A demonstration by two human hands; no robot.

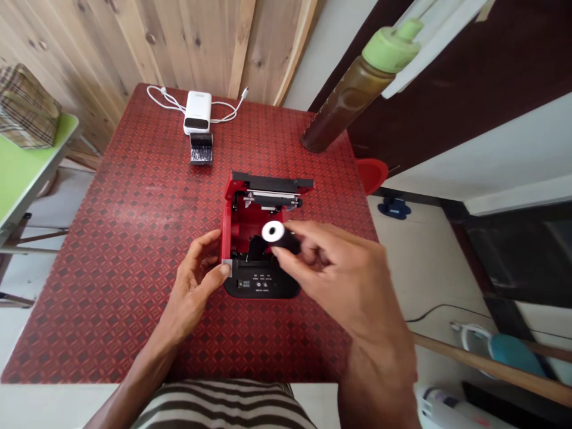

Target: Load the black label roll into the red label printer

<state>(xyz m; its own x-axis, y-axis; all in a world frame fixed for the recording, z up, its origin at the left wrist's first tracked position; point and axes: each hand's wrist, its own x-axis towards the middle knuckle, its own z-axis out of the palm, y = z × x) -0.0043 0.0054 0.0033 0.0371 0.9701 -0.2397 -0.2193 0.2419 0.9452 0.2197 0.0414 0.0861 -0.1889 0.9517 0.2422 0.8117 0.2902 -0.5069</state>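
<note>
A small red and black receipt printer (263,290) stands on the table with its lid (272,180) raised, so its red inner bay (243,220) shows. My left hand (196,271) grips the printer's left side, thumb on the front corner and fingers along the wall. Between the thumb and fingers of my right hand (339,262) is a paper roll (273,232), black on the outside with a white end and a dark core hole. The roll is above the right part of the bay, with a black strip below it at the left. My right fingers partly hide the roll.
On the red patterned table (147,238), a white power bank (197,110) with white cables lies at the back, a small black shiny object (201,149) before it. A tall green-capped bottle (353,89) stands back right. A green table (27,167) is at left.
</note>
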